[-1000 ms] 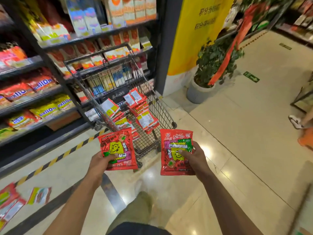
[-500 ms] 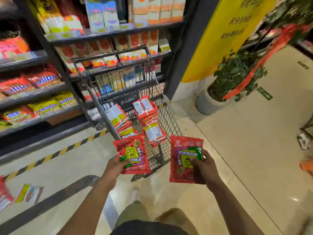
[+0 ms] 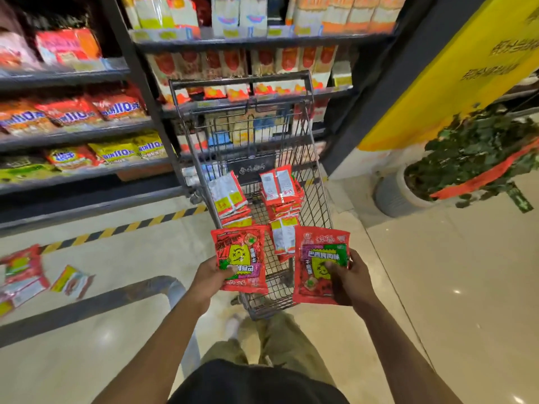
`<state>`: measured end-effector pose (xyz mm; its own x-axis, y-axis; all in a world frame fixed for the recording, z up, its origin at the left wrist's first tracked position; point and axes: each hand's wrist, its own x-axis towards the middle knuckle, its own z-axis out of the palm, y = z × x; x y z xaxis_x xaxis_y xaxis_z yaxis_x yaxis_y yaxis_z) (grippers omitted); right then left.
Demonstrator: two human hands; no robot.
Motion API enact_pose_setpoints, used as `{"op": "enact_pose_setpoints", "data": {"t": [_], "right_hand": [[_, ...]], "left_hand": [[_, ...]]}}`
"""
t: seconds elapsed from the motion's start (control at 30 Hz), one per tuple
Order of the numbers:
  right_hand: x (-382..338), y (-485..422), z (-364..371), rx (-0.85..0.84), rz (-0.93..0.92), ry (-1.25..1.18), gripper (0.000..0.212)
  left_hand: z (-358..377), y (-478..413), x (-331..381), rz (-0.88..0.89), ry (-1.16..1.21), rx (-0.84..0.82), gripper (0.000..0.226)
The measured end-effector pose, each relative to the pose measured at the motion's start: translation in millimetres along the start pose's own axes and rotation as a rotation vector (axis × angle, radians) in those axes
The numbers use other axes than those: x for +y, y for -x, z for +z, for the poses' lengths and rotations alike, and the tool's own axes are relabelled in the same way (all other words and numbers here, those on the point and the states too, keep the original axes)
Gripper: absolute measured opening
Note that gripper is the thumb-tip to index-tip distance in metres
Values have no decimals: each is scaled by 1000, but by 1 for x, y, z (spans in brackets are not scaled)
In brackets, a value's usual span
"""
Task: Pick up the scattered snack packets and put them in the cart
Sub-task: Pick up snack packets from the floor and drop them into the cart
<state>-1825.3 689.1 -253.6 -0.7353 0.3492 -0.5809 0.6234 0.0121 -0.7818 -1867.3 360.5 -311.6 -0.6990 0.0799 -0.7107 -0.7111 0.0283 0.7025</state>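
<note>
Left arm: bare forearm runs forward from the lower edge, with the left hand (image 3: 214,272) level with the near end of the cart (image 3: 239,78).
Left hand: thumb on the front and fingers behind, pinching the lower left edge of the left packet (image 3: 240,258).
Right arm: bare forearm runs forward, with the right hand (image 3: 350,279) just right of the cart's near corner.
Right hand: thumb across the front, gripping the right side of the right packet (image 3: 318,266).
Held packets: two, one per hand, both red, face up toward the camera and apart from each other over the cart's near end.
Cart packets: three heaps in the basket, at left (image 3: 229,196), back right (image 3: 280,185) and near (image 3: 284,234); the count per heap is unclear.
Floor packets: one lying alone (image 3: 71,281) and a blurred cluster at the left edge (image 3: 20,275); the number cannot be told.
Cart: stands on the floor (image 3: 437,287) against the shelves (image 3: 73,135).
</note>
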Motion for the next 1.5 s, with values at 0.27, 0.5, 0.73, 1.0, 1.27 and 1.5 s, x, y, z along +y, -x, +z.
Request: {"op": "enact_pose_setpoints", "data": {"t": [0.27, 0.5, 0.73, 1.0, 1.27, 1.5], "right_hand": [[-10, -99, 1, -105, 73, -1, 43], [37, -217, 18, -165, 211, 196, 53], [90, -321, 52, -241, 253, 327, 51], [128, -397, 86, -252, 309, 505, 47], [147, -414, 99, -131, 186, 758, 52], [145, -393, 100, -87, 62, 855, 54]], "left_hand": [[45, -51, 12, -85, 10, 70, 26], [87, -138, 9, -233, -26, 188, 22], [95, -240, -13, -335, -171, 214, 33], [78, -314, -49, -558, -186, 482, 12], [89, -338, -58, -675, -428, 618, 31], [107, -346, -76, -662, -447, 664, 36]]}}
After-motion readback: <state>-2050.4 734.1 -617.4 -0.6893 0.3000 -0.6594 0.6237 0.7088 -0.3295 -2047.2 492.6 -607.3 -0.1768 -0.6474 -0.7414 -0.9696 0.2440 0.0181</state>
